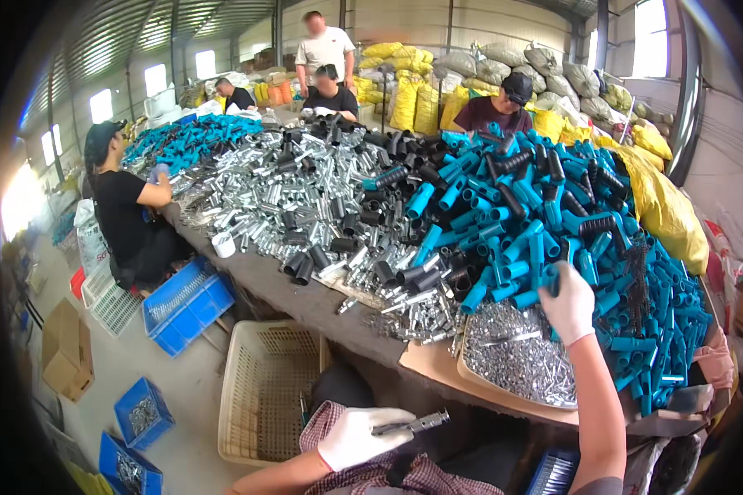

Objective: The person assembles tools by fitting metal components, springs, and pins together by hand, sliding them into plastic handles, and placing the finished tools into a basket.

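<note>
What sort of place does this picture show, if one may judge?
Probably a factory workshop: people are around a table heaped with metal parts and teal pieces, and sacks are piled behind.

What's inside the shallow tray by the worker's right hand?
The tray holds a heap of small silvery metal pieces, below the right hand. They cover its floor, so whatever lies underneath can't be seen.

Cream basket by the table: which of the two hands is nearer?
Left. The left hand holds a metal part just right of the cream basket; the right hand is well farther right, up at the pile of teal handles.
</note>
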`<state>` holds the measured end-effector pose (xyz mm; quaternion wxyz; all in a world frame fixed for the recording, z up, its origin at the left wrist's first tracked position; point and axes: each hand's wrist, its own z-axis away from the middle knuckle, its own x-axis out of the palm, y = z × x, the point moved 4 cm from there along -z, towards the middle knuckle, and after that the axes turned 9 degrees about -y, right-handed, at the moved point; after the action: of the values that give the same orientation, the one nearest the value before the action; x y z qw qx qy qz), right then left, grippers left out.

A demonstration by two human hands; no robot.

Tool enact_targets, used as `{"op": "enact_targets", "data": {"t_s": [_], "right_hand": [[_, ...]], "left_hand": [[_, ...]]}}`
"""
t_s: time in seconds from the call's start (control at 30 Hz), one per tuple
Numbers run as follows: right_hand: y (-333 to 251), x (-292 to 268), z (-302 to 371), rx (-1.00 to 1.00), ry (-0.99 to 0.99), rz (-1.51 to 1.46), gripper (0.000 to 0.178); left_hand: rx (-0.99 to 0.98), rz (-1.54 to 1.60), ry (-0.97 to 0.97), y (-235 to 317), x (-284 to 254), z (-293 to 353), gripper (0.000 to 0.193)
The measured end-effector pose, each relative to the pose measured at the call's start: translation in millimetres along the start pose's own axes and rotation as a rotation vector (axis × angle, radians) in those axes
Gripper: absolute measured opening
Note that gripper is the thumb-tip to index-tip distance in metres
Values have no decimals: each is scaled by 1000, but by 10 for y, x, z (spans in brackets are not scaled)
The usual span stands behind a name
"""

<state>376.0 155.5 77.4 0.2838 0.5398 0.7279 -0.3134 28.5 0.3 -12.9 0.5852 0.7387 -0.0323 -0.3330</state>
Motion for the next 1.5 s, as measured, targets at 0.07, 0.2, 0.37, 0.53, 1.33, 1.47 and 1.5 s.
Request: {"op": "enact_targets", "data": {"t_s": [0.07, 0.2, 0.37, 0.53, 1.33, 1.47, 1.5], "right_hand": [[-116, -233, 65, 194, 6, -389, 29], [-659, -334, 594, 520, -280, -1219, 20], [-812, -95, 1357, 673, -591, -1497, 29], [-833, -157, 1476, 624, -705, -1371, 29], [-1314, -124, 1747, 235, -1202, -1125, 68], [-1438, 7, 1851, 99, -1116, -1159, 65], [-1415, -1, 1835, 100, -1110, -1155, 65]], "left_hand": [[18, -27, 37, -37, -59, -58, 28], [24, -91, 119, 16, -237, -145, 28], [69, -147, 95, 22, -260, -243, 30], [119, -179, -42, 41, -177, -260, 29], [306, -257, -401, 165, 225, -264, 55], [416, -338, -445, 202, 424, -304, 51], [423, -340, -446, 202, 454, -314, 51]]}}
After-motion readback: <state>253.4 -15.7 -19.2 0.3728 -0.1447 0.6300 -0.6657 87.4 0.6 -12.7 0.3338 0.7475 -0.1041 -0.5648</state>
